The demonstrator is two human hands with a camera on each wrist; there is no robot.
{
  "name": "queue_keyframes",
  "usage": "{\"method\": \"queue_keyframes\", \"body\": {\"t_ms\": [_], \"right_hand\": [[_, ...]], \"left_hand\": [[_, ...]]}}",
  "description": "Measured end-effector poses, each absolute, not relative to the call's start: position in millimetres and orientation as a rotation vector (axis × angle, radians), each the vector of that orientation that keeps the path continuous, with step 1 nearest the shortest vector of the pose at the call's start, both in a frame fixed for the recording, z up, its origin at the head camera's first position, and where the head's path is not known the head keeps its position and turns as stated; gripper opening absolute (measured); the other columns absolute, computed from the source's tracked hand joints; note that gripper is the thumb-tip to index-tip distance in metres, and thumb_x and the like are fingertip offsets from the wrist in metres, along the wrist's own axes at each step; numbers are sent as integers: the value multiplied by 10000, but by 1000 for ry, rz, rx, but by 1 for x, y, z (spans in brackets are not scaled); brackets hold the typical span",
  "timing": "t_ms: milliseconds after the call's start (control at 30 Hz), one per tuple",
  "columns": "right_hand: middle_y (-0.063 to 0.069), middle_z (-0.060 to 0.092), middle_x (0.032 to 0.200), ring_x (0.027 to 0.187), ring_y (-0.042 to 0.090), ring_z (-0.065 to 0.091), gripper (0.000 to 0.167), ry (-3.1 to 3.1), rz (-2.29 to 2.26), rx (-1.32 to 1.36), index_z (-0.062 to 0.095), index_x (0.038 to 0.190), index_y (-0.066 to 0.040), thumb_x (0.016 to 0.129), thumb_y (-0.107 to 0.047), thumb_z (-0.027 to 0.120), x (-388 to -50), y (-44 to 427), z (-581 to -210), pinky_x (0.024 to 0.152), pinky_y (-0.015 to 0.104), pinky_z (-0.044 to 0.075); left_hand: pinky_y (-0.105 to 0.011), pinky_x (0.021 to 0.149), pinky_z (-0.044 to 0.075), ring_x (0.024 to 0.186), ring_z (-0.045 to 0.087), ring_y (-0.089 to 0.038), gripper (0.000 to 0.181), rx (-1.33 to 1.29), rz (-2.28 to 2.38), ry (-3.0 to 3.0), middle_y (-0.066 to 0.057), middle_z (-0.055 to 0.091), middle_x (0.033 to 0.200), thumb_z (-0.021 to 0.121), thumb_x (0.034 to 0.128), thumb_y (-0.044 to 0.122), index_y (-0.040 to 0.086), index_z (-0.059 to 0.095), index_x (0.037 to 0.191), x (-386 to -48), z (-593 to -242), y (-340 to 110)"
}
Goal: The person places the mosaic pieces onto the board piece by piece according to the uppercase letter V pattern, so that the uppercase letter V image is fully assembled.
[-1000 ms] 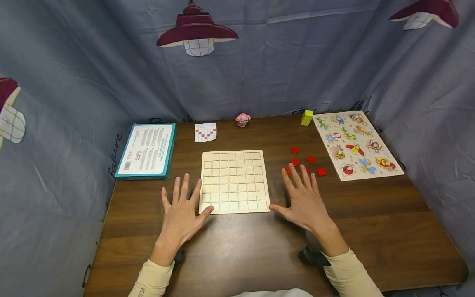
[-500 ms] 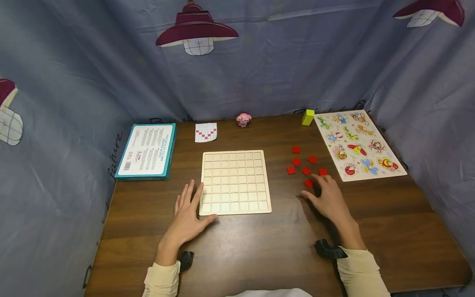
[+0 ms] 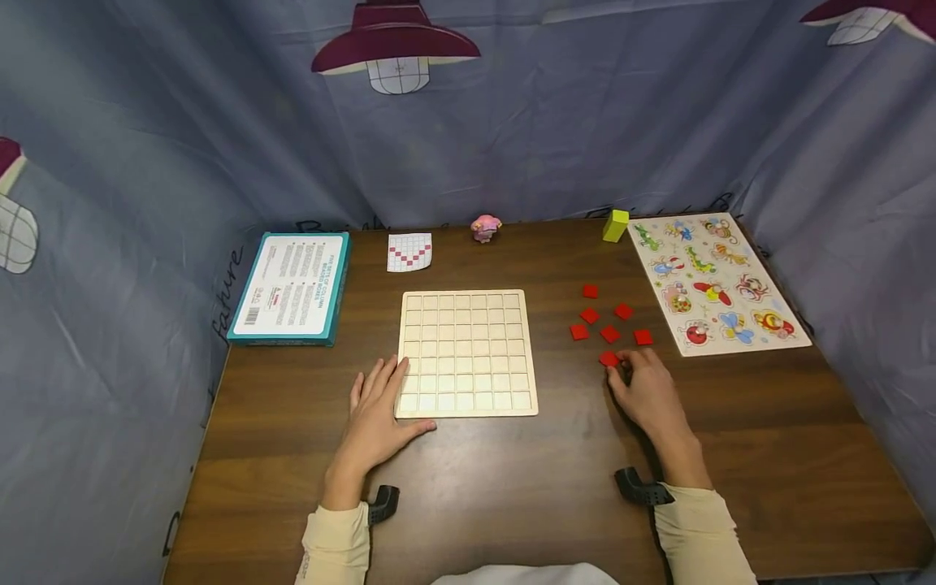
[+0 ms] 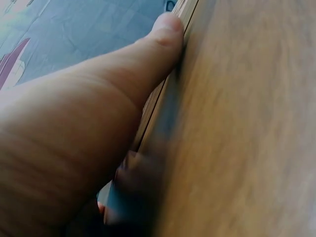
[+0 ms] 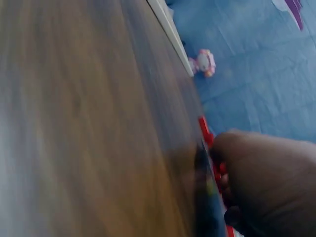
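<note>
A pale wooden grid board (image 3: 466, 354) lies on the table, its squares bare. Along its left edge rest the straight fingers of my left hand (image 3: 374, 421), the thumb stretched out by the front left corner. To the right of the board, my right hand (image 3: 649, 396) pinches a red square tile (image 3: 608, 359) between thumb and forefinger, low at the table. Several more red tiles (image 3: 609, 334) are scattered just beyond it. The left wrist view shows mostly my thumb (image 4: 160, 47); in the right wrist view my hand covers most of the tiles.
A teal box (image 3: 289, 288) lies at the back left. Behind the board are a paper pattern card (image 3: 409, 253), a pink figurine (image 3: 486, 228) and a yellow-green block (image 3: 616, 226). An insect picture board (image 3: 720, 284) lies at the right. Curtains enclose the table.
My right hand has moved right, off the tiles, and closed its thumb and forefinger on the nearest one. My left hand has turned and settled against the board's left edge.
</note>
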State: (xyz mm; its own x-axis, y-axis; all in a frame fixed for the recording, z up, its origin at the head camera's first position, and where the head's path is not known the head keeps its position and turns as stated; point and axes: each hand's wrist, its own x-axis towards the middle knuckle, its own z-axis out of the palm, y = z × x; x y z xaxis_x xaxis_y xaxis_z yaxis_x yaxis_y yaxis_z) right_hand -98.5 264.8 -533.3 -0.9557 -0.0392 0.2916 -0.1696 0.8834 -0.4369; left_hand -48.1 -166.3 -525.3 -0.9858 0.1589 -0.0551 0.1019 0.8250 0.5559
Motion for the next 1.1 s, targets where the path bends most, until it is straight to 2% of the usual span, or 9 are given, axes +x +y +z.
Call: {"method": "queue_keyframes", "body": {"t_ms": [233, 467, 767, 1100], "right_hand": [[123, 632, 941, 827, 250, 620, 245, -2717, 773, 369, 707, 1044, 22, 847, -115, 758, -104, 235, -532, 708, 426, 537], [38, 617, 918, 803, 135, 562, 224, -2682, 890, 645, 721, 1024, -37, 823, -119, 776, -104, 183, -529, 691, 309, 518], [-6, 597, 935, 846, 131, 566, 159, -2708, 813, 1001, 722, 1014, -95, 885, -186, 743, -111, 114, -527, 785, 297, 537], [-24, 643, 990, 922, 146, 596, 156, -2842, 772, 1002, 724, 1042, -133, 902, -202, 718, -115, 94, -519, 849, 312, 542]], "left_hand": [[-609, 1267, 13, 1587, 145, -334, 1011, 173, 848, 2943, -114, 289, 1672, 762, 797, 659, 151, 368, 1579, -47, -528, -161], [-628, 1256, 26, 1578, 148, -368, 1004, 184, 852, 2944, -151, 280, 1667, 749, 819, 645, 123, 352, 1580, -44, -530, -157], [-618, 1262, 8, 1584, 123, -358, 1026, 163, 839, 2951, -132, 254, 1679, 752, 818, 640, 128, 321, 1595, -47, -528, -159], [-611, 1260, 18, 1575, 143, -380, 1024, 157, 852, 2942, -144, 269, 1672, 782, 804, 613, 113, 344, 1583, -46, -526, -158]]}}
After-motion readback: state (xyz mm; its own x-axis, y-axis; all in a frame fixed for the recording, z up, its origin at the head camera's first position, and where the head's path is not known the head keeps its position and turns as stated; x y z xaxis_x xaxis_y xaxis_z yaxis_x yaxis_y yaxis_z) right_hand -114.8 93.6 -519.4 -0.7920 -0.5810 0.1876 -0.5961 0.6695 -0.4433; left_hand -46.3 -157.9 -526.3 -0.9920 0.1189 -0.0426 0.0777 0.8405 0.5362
